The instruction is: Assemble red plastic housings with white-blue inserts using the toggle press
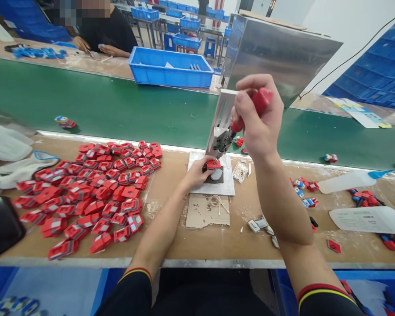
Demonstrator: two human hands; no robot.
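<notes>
My right hand is closed round the red handle of a metal toggle press, which stands upright on a pale base plate. Below the press head, my left hand pinches a small red plastic part at the work spot. A whitish rounded piece sits just in front of that part. Whether the press tip touches the red part, I cannot tell. A torn cardboard piece with a loop of string lies before the base plate.
Many red parts are heaped on the left of the bench. Grey pieces and plastic bottles lie to the right. Behind runs a green conveyor belt, with a blue crate beyond it. Another person sits across.
</notes>
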